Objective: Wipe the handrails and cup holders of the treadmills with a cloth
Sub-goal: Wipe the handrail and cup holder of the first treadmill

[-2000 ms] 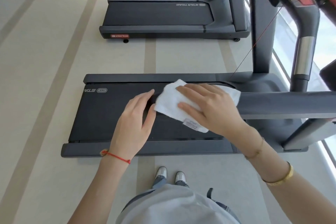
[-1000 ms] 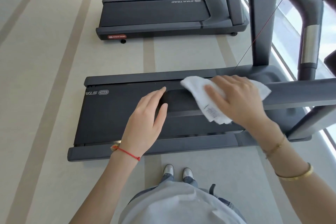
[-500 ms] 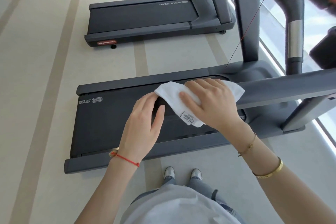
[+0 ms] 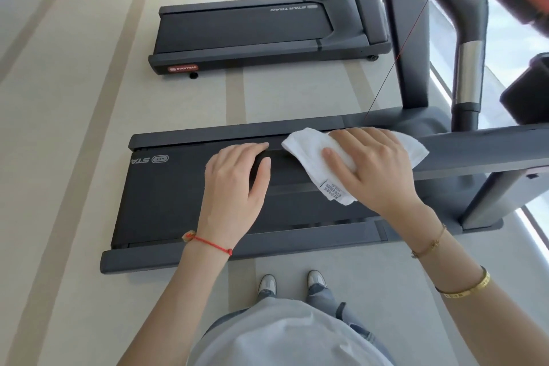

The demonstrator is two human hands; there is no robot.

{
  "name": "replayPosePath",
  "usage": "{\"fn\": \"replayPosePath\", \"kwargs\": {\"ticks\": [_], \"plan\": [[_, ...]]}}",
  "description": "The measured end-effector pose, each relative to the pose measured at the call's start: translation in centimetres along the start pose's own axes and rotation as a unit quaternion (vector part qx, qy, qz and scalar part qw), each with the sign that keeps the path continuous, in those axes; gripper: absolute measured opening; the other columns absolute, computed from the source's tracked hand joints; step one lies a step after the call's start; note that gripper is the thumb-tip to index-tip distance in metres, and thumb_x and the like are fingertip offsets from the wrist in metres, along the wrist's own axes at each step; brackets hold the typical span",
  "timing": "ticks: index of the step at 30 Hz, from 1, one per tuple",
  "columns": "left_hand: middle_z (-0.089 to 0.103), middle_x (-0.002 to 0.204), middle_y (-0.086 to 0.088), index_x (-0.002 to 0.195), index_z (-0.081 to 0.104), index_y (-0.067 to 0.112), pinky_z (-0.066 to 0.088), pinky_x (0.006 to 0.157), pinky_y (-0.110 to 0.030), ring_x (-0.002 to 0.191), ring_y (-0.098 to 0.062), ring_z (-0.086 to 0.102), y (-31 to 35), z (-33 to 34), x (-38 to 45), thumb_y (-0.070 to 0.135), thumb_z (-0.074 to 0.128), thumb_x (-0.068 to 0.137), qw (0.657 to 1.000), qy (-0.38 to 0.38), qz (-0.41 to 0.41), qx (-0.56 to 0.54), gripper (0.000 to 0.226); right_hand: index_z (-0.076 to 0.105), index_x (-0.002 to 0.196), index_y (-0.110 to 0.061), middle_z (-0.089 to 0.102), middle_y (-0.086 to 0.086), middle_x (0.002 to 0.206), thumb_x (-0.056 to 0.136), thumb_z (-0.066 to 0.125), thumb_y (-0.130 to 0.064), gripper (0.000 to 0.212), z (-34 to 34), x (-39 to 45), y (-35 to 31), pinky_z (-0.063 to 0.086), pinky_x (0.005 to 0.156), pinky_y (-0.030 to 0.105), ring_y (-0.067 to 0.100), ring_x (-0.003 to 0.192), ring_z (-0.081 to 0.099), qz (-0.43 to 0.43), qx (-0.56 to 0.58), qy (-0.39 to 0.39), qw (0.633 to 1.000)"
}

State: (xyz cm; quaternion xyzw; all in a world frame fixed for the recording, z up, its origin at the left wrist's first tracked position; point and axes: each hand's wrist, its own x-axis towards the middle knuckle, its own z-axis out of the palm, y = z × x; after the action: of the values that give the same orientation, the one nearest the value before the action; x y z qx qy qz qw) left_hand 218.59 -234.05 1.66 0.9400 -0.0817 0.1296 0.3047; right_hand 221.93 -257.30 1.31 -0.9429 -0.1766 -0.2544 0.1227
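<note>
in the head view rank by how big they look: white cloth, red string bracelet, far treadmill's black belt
1. Far treadmill's black belt, though it's farther away
2. White cloth, partly covered by the right hand
3. Red string bracelet
</note>
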Motion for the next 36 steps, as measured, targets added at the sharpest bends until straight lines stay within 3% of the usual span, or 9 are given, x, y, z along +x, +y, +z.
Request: {"fn": "replayPosePath", "kwargs": {"ticks": [9, 12, 15, 18, 22, 24, 27, 32, 36], "plan": [[0.065, 0.123, 0.006, 0.122, 0.066, 0.018, 0.037, 0.109, -0.044, 0.121, -0.018, 0.054, 1.0, 1.1, -0.4, 0.030, 0.045, 0.099, 0.997, 0.052, -0.052, 0.017, 0.033, 0.058, 0.129, -0.016, 0.063, -0.002, 0.123, 0.100, 0.046, -0.044, 0.042, -1.7, -0.6, 3.8, 0.044, 0.094, 0.037, 0.024, 0.108, 0.059, -0.134, 0.072, -0.089, 0.984], [0.064, 0.124, 0.005, 0.122, 0.065, 0.017, 0.036, 0.109, -0.044, 0.122, -0.018, 0.054, 1.3, 1.4, -0.5, 0.033, 0.042, 0.099, 0.996, 0.067, -0.060, 0.028, 0.037, 0.059, 0.118, -0.021, 0.067, -0.005, 0.100, 0.098, 0.031, -0.055, 0.049, -1.8, 1.6, 2.5, 0.043, 0.069, 0.033, 0.023, 0.085, 0.062, -0.123, 0.041, -0.146, 0.981], [0.064, 0.123, 0.005, 0.122, 0.065, 0.016, 0.037, 0.109, -0.042, 0.121, -0.019, 0.054, 1.6, 1.7, -0.5, 0.033, 0.042, 0.098, 0.994, 0.078, -0.075, 0.029, 0.037, 0.039, 0.093, -0.030, 0.057, -0.009, 0.073, 0.091, 0.018, -0.066, 0.042, -0.9, 4.5, 0.8, 0.025, 0.051, 0.029, 0.023, 0.063, 0.051, -0.119, 0.040, -0.251, 0.960], [0.064, 0.124, 0.004, 0.123, 0.064, 0.016, 0.039, 0.107, -0.042, 0.121, -0.018, 0.053, 1.4, 1.7, -0.7, 0.034, 0.046, 0.097, 0.991, 0.091, -0.092, 0.020, 0.037, 0.043, 0.103, -0.029, 0.058, -0.008, 0.079, 0.091, 0.020, -0.068, 0.047, -0.9, 4.2, 1.5, 0.028, 0.051, 0.030, 0.023, 0.066, 0.054, -0.154, 0.045, -0.249, 0.955], [0.062, 0.127, 0.004, 0.126, 0.062, 0.016, 0.039, 0.109, -0.041, 0.124, -0.017, 0.050, 1.2, 1.6, -0.7, 0.038, 0.044, 0.098, 0.991, 0.082, -0.100, 0.024, 0.040, 0.053, 0.128, -0.018, 0.063, -0.001, 0.099, 0.097, 0.025, -0.063, 0.061, -1.9, 1.9, 3.9, 0.047, 0.068, 0.035, 0.026, 0.079, 0.060, -0.186, 0.027, -0.197, 0.962], [0.061, 0.129, 0.004, 0.127, 0.062, 0.017, 0.039, 0.109, -0.042, 0.125, -0.016, 0.050, 1.2, 1.6, -0.7, 0.037, 0.045, 0.099, 0.991, 0.078, -0.103, 0.022, 0.039, 0.054, 0.124, -0.020, 0.063, -0.002, 0.094, 0.097, 0.023, -0.063, 0.060, -1.8, 2.1, 3.9, 0.047, 0.065, 0.036, 0.025, 0.075, 0.059, -0.183, 0.016, -0.202, 0.962], [0.060, 0.130, 0.003, 0.129, 0.060, 0.015, 0.039, 0.109, -0.041, 0.126, -0.016, 0.049, 1.1, 1.6, -0.8, 0.031, 0.050, 0.100, 0.992, 0.080, -0.098, 0.018, 0.035, 0.050, 0.106, -0.028, 0.055, -0.008, 0.069, 0.093, 0.014, -0.067, 0.055, -0.9, 4.0, 2.2, 0.029, 0.048, 0.029, 0.018, 0.054, 0.048, -0.144, 0.006, -0.220, 0.965], [0.058, 0.131, 0.003, 0.131, 0.058, 0.013, 0.042, 0.107, -0.036, 0.125, -0.011, 0.048, 0.5, 1.1, -1.2, 0.036, 0.045, 0.101, 0.992, 0.078, -0.101, 0.000, 0.039, 0.048, 0.098, -0.034, 0.062, -0.009, 0.068, 0.094, 0.020, -0.065, 0.042, 1.1, 7.8, -0.5, 0.043, 0.065, 0.033, 0.012, 0.062, 0.058, -0.106, 0.136, -0.389, 0.905], [0.057, 0.132, 0.006, 0.133, 0.056, 0.016, 0.042, 0.107, -0.035, 0.127, -0.008, 0.047, -0.3, 0.7, -1.5, 0.035, 0.046, 0.101, 0.993, 0.078, -0.089, -0.015, 0.039, 0.042, 0.102, -0.036, 0.050, -0.018, 0.064, 0.091, 0.016, -0.064, 0.040, 0.2, 6.3, 0.1, 0.034, 0.059, 0.033, 0.004, 0.055, 0.047, -0.141, 0.112, -0.312, 0.933]]}}
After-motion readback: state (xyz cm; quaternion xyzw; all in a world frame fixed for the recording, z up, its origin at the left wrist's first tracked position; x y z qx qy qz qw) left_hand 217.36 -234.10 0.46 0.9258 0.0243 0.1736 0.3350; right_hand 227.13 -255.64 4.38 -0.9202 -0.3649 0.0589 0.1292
